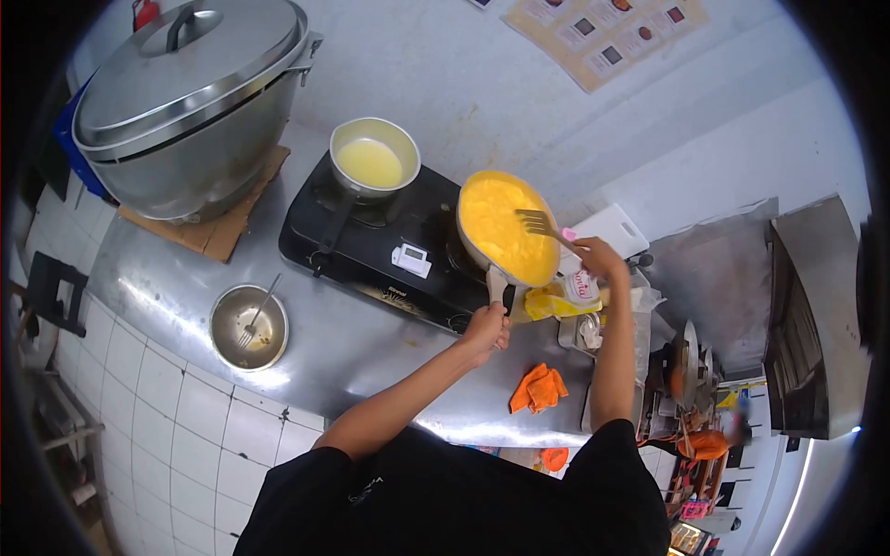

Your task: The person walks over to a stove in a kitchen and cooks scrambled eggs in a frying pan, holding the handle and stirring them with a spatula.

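Note:
My left hand (487,333) is wrapped round the handle of a frying pan (473,243), which holds a yellow, egg-like mass (502,219). In my right hand (601,259) is a slotted spatula (539,225), its head over the yellow mass. The pan is over the right side of a black two-burner stove (371,269). On the left burner stands a small saucepan (375,192) with pale yellow liquid. A white digital device (411,260) lies on the stove between them. Beside the pan, under my right forearm, is a yellow and white package (564,296).
At the left, a large lidded pot (197,153) stands on cardboard (198,238). A metal bowl (226,326) with a fork (250,330) sits near the counter's front edge. An orange cloth (538,389) lies at the front right. A white board (607,232) leans behind my right hand.

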Demonstrator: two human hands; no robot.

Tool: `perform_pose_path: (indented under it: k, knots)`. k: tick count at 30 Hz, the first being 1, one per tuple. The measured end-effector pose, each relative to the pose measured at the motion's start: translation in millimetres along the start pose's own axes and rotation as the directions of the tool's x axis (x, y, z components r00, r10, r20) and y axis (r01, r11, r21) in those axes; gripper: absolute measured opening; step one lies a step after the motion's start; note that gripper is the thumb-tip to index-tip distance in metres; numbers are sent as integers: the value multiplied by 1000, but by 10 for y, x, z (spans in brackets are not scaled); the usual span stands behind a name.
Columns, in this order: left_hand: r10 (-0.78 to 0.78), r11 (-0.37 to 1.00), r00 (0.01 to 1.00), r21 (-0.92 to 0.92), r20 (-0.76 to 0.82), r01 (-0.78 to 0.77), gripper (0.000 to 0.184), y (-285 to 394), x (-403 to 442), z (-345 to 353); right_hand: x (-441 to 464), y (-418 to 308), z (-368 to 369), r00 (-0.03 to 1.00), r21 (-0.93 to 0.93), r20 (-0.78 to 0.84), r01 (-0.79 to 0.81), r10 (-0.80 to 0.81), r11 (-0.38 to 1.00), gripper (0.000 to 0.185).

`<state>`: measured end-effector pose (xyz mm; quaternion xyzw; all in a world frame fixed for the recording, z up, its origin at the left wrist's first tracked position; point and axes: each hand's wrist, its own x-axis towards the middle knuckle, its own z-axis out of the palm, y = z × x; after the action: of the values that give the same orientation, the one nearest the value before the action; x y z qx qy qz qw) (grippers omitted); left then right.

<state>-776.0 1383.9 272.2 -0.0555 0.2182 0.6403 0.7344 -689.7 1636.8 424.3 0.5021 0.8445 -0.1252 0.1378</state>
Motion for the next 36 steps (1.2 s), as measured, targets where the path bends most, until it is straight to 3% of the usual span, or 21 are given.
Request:
perform_pose_path:
  k: [4, 9, 13, 17, 24, 29, 32, 36]
  knots:
    - [-16, 1000, 1000, 26, 5, 15, 20, 52, -41, 27, -52, 306, -296, 976, 112, 194, -119, 96, 986, 27]
    - [-7, 994, 1000, 107, -17, 9, 20, 115, -79, 18, 470, 396, -2, 961, -61, 218, -163, 172, 985, 25]
    - [-43, 991, 999, 126, -15, 45, 19, 147, -84, 5, 958, 266, 93, 986, -137, 91, -128, 141, 982, 28]
    - [-57, 987, 998, 148, 8, 55, 18, 164, -72, -5, 1420, 182, 80, 982, -383, -31, 162, -188, 910, 27]
    - [-44, 989, 999, 143, -23, 47, 21, 185, -122, 27, 1371, -215, 282, 934, -267, -68, 323, -352, 908, 30]
    - [-55, 992, 998, 108, -32, 58, 23, 209, -158, 58, 692, -284, 398, 909, -243, -117, 365, -401, 898, 30]
    - [-69, 989, 998, 129, 2, 69, 14, 211, -148, 40, 342, -229, 498, 903, -255, -84, 389, -421, 885, 28]
    - [-45, 993, 999, 107, -6, 45, 28, 213, -153, 42, -236, -190, 300, 794, -513, -205, 411, -572, 754, 27]
